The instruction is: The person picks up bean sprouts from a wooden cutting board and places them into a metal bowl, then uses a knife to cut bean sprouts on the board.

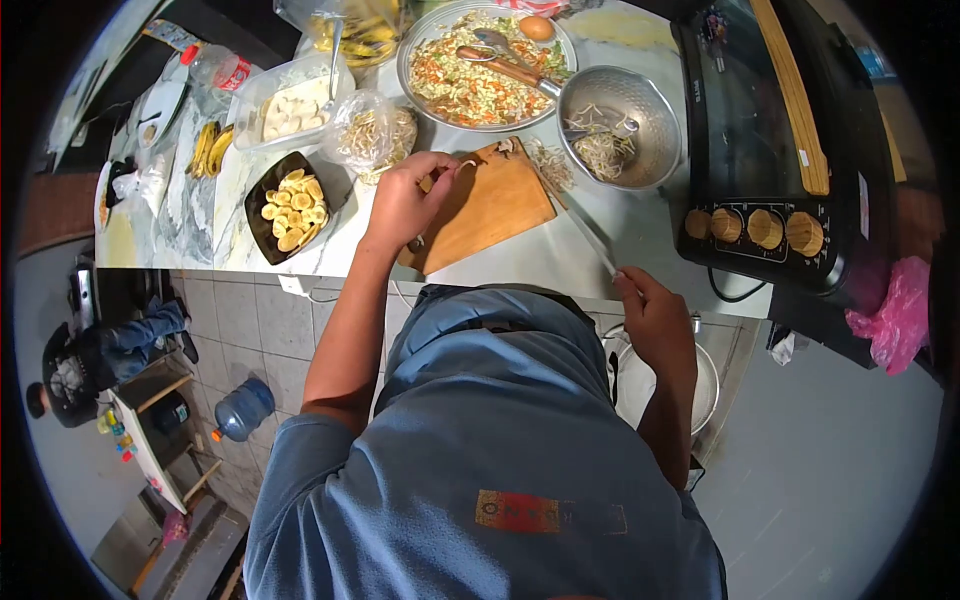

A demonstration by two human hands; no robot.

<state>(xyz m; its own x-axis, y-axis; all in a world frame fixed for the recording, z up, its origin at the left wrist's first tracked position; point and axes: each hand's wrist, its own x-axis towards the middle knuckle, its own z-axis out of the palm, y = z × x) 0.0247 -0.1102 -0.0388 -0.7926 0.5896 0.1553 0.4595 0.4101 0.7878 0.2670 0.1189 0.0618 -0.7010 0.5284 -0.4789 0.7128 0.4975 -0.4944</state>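
My left hand (408, 198) is over the left part of a wooden cutting board (490, 205), its fingers pinched together. A small pale bit, perhaps a bean sprout, shows at the fingertips; what else they hold is hidden. My right hand (655, 315), at the counter's front edge, is closed around the near end of a long, thin knife (590, 235), seen nearly edge-on and slanting toward the board's right side. Loose bean sprouts (548, 165) lie right of the board. Beyond my left hand sits a plastic bag of bean sprouts (372, 132).
A metal bowl (655, 130) with sprouts stands right of a large tray (408, 90) of chopped vegetables, with an egg (537, 28). Left are a dark bowl of round slices (262, 225) and a plastic tub (245, 120). A toaster oven (760, 225) borders the right. Someone sits far left.
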